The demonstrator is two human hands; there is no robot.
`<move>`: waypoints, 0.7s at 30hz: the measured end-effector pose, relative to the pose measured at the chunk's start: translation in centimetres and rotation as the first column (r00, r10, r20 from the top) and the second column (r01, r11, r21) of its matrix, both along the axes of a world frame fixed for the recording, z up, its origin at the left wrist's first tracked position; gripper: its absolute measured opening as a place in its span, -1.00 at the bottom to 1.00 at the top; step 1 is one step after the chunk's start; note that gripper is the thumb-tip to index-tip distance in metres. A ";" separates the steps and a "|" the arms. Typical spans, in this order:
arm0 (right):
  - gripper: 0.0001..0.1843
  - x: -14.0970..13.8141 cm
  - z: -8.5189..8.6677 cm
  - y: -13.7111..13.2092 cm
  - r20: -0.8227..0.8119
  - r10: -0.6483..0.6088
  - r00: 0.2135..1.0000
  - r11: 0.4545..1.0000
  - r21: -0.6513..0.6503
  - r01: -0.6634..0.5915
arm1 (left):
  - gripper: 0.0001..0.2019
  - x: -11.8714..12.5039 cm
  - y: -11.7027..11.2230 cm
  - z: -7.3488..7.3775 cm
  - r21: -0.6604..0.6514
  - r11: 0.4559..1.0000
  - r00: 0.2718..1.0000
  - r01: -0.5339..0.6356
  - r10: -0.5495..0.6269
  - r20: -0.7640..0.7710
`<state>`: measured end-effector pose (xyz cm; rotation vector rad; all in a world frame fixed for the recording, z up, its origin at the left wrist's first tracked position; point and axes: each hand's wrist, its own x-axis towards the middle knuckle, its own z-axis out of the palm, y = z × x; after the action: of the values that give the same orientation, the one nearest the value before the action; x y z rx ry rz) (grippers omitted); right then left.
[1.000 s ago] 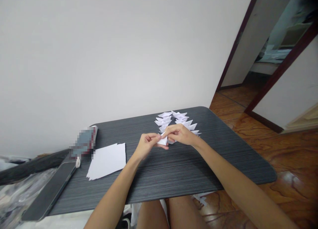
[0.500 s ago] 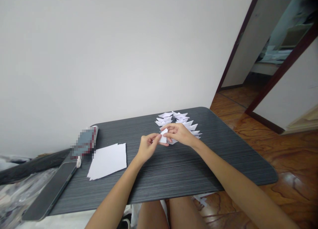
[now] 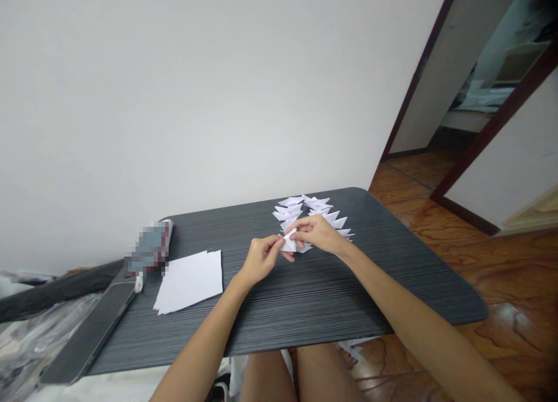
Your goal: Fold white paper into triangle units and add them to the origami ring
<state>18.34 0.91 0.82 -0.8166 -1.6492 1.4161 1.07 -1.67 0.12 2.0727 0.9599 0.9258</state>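
Note:
Between my two hands is a small folded piece of white paper [image 3: 289, 242], held above the dark table. My left hand [image 3: 263, 256] pinches its left side between thumb and fingers. On the other side, my right hand [image 3: 317, 234] grips the upper right part, its fingers partly behind the paper. Just beyond and beside my hands, several folded white paper boats [image 3: 335, 220] lie in two rows. My right hand hides some of them from view.
A stack of white paper sheets [image 3: 192, 283] lies on the left of the dark table [image 3: 305, 309]. Behind it is a blurred-out object [image 3: 148, 248] at the table's left edge. A white wall [image 3: 196, 99] rises behind the table, and a doorway [image 3: 462, 88] stands to the right.
The folded paper has turned slightly and now shows a wider, more triangular face. The fingers of both my hands have shifted a little on it.

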 end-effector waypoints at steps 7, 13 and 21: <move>-0.80 0.1 -0.6 0.5 -0.031 -0.008 1.000 1.000 -0.019 0.007 | -0.70 0.0 0.1 -0.1 0.046 0.999 1.000 -0.014 0.015 -0.024; -0.82 0.2 -0.8 0.6 -0.043 -0.008 0.999 1.000 -0.030 0.006 | -0.69 0.2 -0.1 0.0 0.064 0.998 1.000 -0.018 0.019 -0.022; -0.80 -0.1 -0.8 0.5 -0.041 -0.028 0.999 0.998 -0.060 0.025 | -0.69 0.1 0.0 -0.3 0.048 0.997 0.998 -0.055 0.056 -0.023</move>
<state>18.23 1.39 0.01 -0.8340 -1.5658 1.4602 1.22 -1.63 -0.20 2.1103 1.0218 0.9625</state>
